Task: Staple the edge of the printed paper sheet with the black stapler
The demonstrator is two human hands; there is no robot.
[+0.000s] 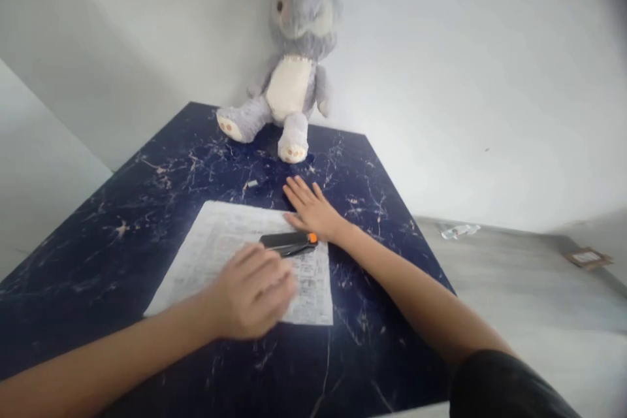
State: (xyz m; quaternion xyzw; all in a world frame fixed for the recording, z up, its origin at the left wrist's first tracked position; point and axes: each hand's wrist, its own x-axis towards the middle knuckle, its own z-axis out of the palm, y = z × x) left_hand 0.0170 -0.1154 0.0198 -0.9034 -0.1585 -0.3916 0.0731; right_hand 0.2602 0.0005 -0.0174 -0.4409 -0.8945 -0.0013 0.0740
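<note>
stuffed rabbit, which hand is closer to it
Right. The right hand lies flat on the table just short of the rabbit; the left hand rests farther back on the paper.

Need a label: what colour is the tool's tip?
Orange; the tool on the paper is otherwise black. Head view.

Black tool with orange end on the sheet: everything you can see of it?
The black tool is slim, elongated, plastic-looking, with an orange tip at its right end. It lies flat on the printed sheet near its far right corner. The right hand rests flat just behind it; the blurred left hand is at its left end, contact unclear.
</note>
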